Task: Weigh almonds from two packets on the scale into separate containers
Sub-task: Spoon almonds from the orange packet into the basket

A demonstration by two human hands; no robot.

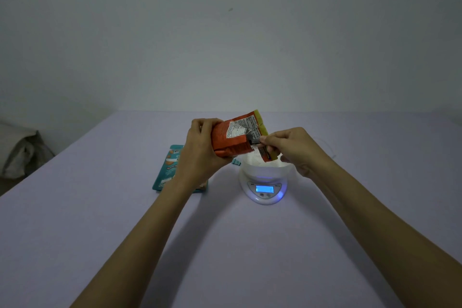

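The left hand's [200,150] fingers [208,122] grip an orange foil packet [232,144]; the right hand's [292,150] pinch its torn edge, white plastic bowl [271,170] beneath.

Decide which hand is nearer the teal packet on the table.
Left. The left hand is just above the teal packet; the right hand is over the white bowl.

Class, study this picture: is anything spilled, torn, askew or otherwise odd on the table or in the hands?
Only the orange packet: its side is ripped part way, silver lining showing, between the left hand and right hand, above the bowl on the scale. That fits opening it. No almonds are seen spilled.
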